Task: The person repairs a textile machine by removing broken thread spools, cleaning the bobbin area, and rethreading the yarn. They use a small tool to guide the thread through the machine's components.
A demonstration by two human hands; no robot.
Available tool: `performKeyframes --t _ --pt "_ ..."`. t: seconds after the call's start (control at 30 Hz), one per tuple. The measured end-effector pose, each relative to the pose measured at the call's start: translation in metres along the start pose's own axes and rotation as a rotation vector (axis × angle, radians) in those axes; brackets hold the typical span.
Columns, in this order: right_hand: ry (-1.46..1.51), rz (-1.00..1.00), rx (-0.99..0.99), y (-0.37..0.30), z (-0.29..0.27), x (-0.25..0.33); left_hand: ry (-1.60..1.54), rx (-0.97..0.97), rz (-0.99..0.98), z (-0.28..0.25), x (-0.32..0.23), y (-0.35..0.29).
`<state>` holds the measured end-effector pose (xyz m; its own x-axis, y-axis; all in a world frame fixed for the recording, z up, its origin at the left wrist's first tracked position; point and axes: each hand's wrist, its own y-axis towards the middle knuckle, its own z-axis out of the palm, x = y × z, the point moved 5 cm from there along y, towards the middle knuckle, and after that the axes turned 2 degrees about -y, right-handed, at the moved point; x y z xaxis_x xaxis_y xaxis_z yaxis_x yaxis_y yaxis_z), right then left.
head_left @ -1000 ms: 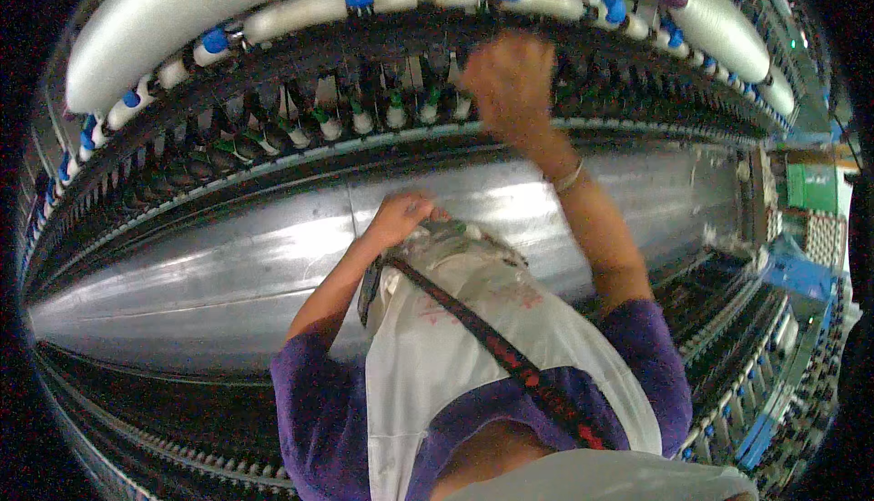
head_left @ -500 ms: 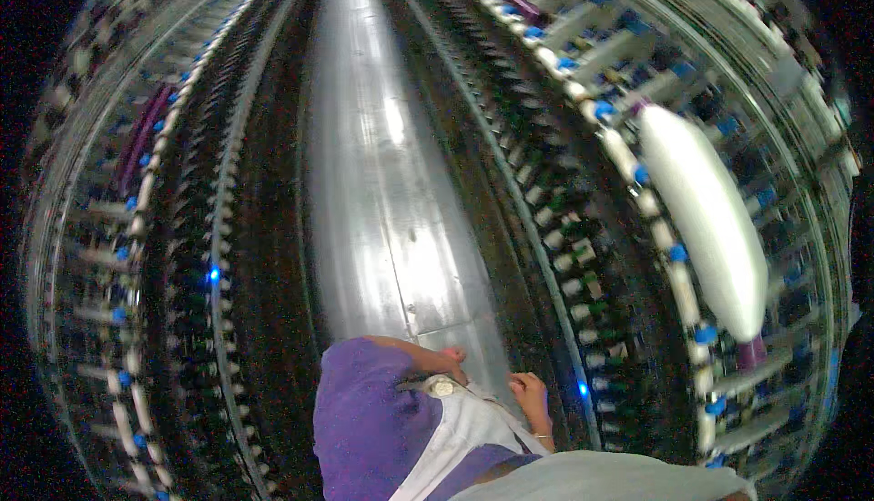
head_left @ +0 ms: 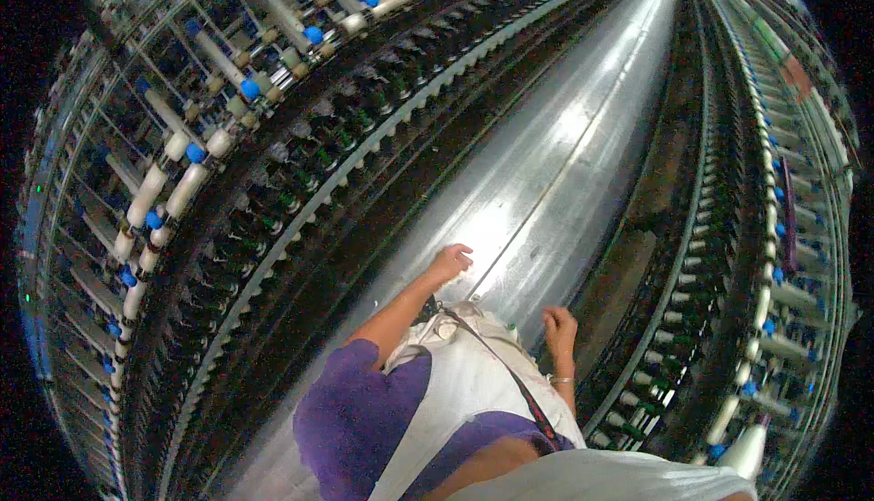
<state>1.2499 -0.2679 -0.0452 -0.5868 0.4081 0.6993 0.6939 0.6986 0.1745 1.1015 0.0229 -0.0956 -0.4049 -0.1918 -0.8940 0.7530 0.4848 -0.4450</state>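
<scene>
Apron (head_left: pixel 464 369) first, then everything further out

So right under us we've got that pale apron, thin creased cloth, bunched and lumpy at the waist. It's over a soft purple top (head_left: pixel 355 401), with a dark strap (head_left: pixel 531 401) cutting diagonally across, flat and woven-looking with some red in it. We'd guess it's slung that way to carry something at the waist without using a hand, though what's on it we can't make out.

Just beside the apron is the right hand (head_left: pixel 560 328), fingers curled in, thin band (head_left: pixel 563 380) at the wrist. Palm's hidden, so we can't tell if anything's in there. The left hand (head_left: pixel 451 263) is a bit further out, fingers loosely bent, nothing visible in it. Neither seems to touch the machinery; our read is the elbows are bent to keep the arms tucked between the rows.

Below the hands runs a smooth, shiny metal floor (head_left: pixel 510 196), seamed lengthwise. Either side, well apart from the hands: a ridged grey rail (head_left: pixel 362 151) on the left, stubby pale-ended spindles (head_left: pixel 678 317) on the right. Beyond those, smooth whitish rollers (head_left: pixel 146 196) broken up by round blue knobs (head_left: pixel 250 89), probably spaced so every position matches. Furthest out on the right, a slim purple tube (head_left: pixel 788 214).
</scene>
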Motion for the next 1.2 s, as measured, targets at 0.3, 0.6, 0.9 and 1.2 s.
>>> performKeyframes --t 0.3,0.6,0.9,1.2 --pt "-0.031 -0.133 0.459 0.18 0.077 0.035 -0.053 -0.361 0.115 -0.113 -0.016 0.062" --pt "-0.016 -0.254 0.681 0.339 0.109 -0.004 -0.101 -1.202 0.278 -0.218 -0.088 0.132" --pt "-0.225 -0.707 0.753 0.486 0.17 0.042 -0.797 -1.589 0.58 -0.313 -0.104 0.182" --pt "0.379 -0.588 1.022 0.425 0.187 0.238 -0.283 -1.491 0.937 -0.292 -0.27 0.019"
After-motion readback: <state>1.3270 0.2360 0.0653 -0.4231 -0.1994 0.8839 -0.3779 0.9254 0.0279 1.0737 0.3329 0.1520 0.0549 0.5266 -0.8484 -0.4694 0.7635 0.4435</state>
